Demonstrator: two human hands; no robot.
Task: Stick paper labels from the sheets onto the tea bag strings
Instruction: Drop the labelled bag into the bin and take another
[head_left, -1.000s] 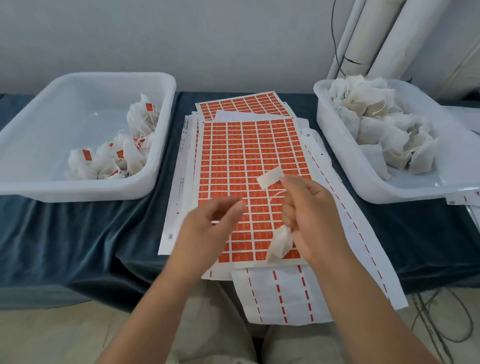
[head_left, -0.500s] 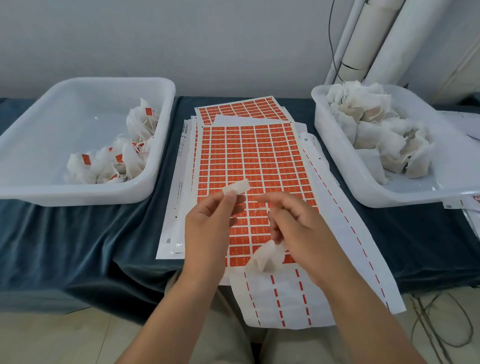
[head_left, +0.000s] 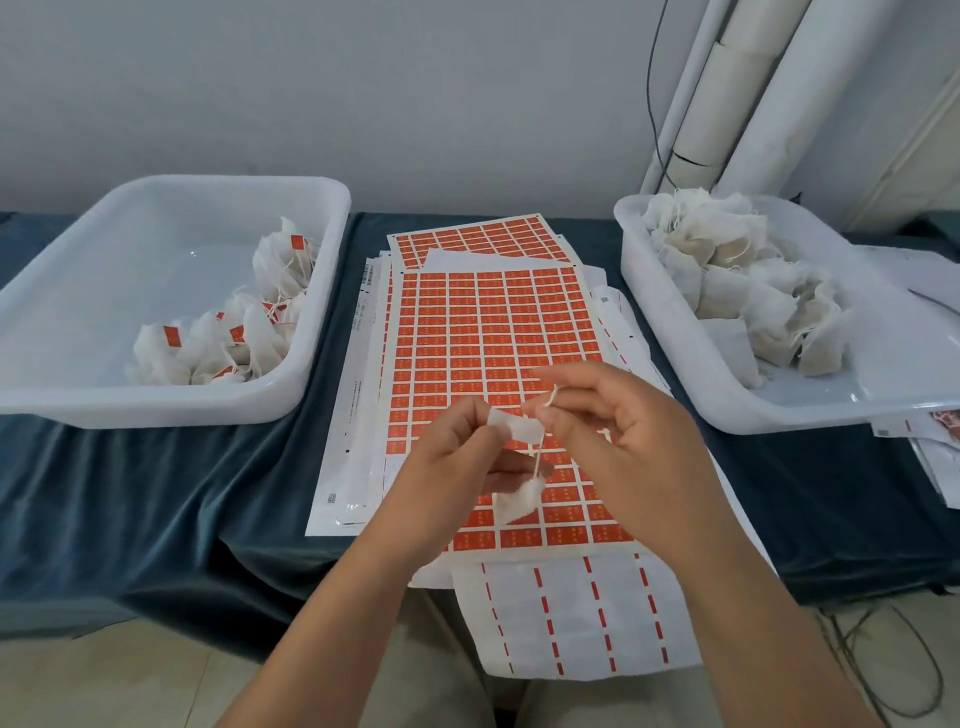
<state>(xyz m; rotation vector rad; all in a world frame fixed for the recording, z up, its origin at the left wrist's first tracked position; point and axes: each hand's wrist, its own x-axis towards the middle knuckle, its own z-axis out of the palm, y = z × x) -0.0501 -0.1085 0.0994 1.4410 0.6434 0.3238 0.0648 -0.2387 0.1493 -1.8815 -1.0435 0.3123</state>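
Your left hand (head_left: 452, 460) pinches label (head_left: 514, 428), long axis sideways; free end meets string (head_left: 538, 452). Your right hand (head_left: 623, 431) pinches string top; string runs down to bag (head_left: 517, 501).

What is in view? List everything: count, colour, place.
cloth: one, dark blue, under everything
left tub: one, white, left on the cloth
right tub: one, white, right on the cloth
labelled tea bags: small heap, white with orange labels, in left tub
plain tea bags: heap, white, in right tub
label sheets: stack, orange on white, between the tubs
pipes: several, white, back right
label: one, white side showing, above the sheets
string: one, pale, beside the label
tea bag: one, white, hanging from the string
left hand: pinches the label
right hand: pinches the string
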